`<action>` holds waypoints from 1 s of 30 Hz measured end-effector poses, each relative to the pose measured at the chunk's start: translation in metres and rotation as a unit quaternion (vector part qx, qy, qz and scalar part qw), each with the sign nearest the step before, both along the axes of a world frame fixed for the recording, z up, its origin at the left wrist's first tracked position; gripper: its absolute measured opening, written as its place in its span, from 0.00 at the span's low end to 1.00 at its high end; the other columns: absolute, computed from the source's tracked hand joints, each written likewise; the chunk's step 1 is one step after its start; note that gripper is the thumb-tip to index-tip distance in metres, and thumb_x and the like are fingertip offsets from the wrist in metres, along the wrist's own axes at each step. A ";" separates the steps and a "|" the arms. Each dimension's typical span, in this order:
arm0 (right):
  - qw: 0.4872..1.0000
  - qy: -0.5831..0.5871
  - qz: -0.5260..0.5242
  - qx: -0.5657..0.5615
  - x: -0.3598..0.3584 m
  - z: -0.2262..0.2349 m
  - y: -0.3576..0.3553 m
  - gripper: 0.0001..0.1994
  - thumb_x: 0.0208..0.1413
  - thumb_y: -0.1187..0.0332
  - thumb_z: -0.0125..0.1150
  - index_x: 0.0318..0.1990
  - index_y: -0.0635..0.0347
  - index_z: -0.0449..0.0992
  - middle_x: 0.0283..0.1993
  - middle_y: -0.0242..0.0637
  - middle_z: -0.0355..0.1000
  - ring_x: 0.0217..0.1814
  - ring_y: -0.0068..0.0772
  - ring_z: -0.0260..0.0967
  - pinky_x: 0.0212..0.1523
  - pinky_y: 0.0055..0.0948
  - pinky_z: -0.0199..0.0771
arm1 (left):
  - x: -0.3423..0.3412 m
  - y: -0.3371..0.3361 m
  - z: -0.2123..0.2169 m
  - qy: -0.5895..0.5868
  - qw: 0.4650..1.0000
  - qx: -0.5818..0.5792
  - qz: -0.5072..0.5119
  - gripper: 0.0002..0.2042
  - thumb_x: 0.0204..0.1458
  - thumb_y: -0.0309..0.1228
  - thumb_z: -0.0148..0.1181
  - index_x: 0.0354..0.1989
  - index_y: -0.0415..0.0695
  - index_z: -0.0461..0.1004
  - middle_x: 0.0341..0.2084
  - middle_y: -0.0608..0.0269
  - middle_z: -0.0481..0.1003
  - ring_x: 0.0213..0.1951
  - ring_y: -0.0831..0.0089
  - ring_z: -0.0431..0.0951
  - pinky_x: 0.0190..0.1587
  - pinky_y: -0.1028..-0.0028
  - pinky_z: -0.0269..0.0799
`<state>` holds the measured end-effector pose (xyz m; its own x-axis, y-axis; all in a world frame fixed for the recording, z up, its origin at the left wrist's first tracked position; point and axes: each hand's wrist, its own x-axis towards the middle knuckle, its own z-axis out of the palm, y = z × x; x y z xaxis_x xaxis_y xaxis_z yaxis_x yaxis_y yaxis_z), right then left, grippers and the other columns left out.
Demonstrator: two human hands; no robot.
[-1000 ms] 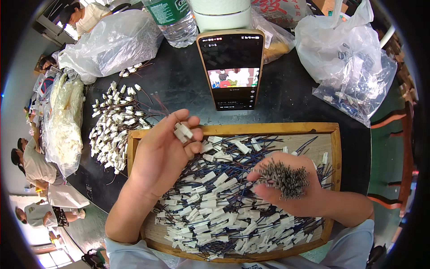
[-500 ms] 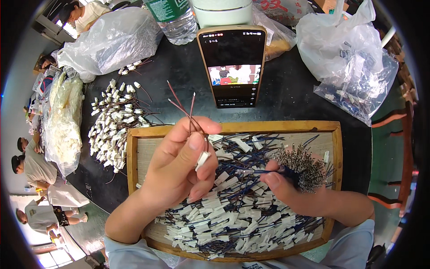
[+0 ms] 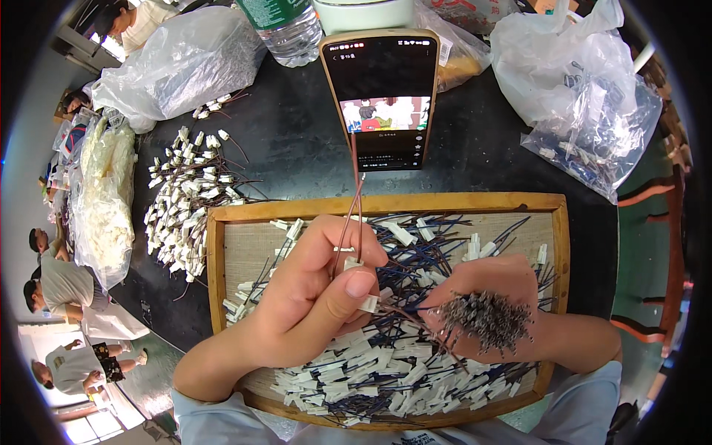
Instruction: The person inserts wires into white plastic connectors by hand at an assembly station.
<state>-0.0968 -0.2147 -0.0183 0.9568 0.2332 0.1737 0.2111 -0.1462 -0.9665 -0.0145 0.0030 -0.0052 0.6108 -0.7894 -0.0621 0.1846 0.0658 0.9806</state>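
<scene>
The left hand has its grip pinched shut on a white connector, whose brown wires rise away from the fingers. Just right of it, the right hand is closed around a bundle of small pins. Both hover over the wooden tray heaped with wired connectors beneath them.
</scene>
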 end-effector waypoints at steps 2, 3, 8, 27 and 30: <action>0.999 0.018 0.017 0.026 0.000 -0.001 -0.001 0.13 0.39 0.70 0.71 0.33 0.61 0.76 0.28 0.34 0.75 0.27 0.31 0.74 0.28 0.23 0.69 | -0.001 0.001 -0.003 -0.002 1.000 0.013 0.007 0.11 0.61 0.34 0.45 0.44 0.40 0.57 0.20 0.62 0.67 0.18 0.87 0.56 0.19 0.85 0.54; 1.000 0.012 0.021 0.013 0.000 -0.002 -0.001 0.14 0.39 0.70 0.71 0.35 0.62 0.76 0.30 0.35 0.76 0.29 0.32 0.75 0.29 0.23 0.70 | -0.002 0.002 -0.005 -0.114 0.992 0.042 0.023 0.09 0.61 0.31 0.46 0.44 0.40 0.57 0.23 0.62 0.68 0.19 0.87 0.58 0.20 0.85 0.57; 0.998 -0.020 0.031 -0.046 0.002 -0.002 0.002 0.18 0.37 0.70 0.71 0.39 0.62 0.76 0.35 0.37 0.76 0.33 0.36 0.76 0.34 0.26 0.72 | -0.011 -0.005 0.001 -0.379 0.920 0.089 0.036 0.12 0.51 0.18 0.55 0.43 0.36 0.62 0.32 0.54 0.72 0.24 0.63 0.77 0.24 0.72 0.71; 0.996 -0.065 -0.056 -0.037 0.000 -0.001 -0.001 0.15 0.44 0.76 0.66 0.42 0.64 0.75 0.33 0.38 0.77 0.33 0.27 0.76 0.32 0.22 0.71 | 0.015 0.012 0.005 -0.180 0.961 0.087 0.192 0.12 0.62 0.32 0.46 0.43 0.35 0.69 0.19 0.71 0.68 0.16 0.89 0.61 0.18 0.86 0.56; 1.000 -0.017 -0.010 0.018 0.002 0.002 0.006 0.14 0.46 0.76 0.65 0.43 0.64 0.74 0.35 0.37 0.77 0.34 0.24 0.75 0.33 0.21 0.71 | 0.027 0.014 -0.003 -0.154 0.966 0.056 0.201 0.16 0.64 0.35 0.40 0.43 0.36 0.72 0.17 0.71 0.66 0.13 0.89 0.56 0.15 0.86 0.50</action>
<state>-0.0944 -0.2089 -0.0162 0.9548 0.2062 0.2141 0.2411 -0.1160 -0.9635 0.0128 0.0174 -0.0079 0.8699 -0.4828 0.1006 -0.1361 -0.0388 0.9899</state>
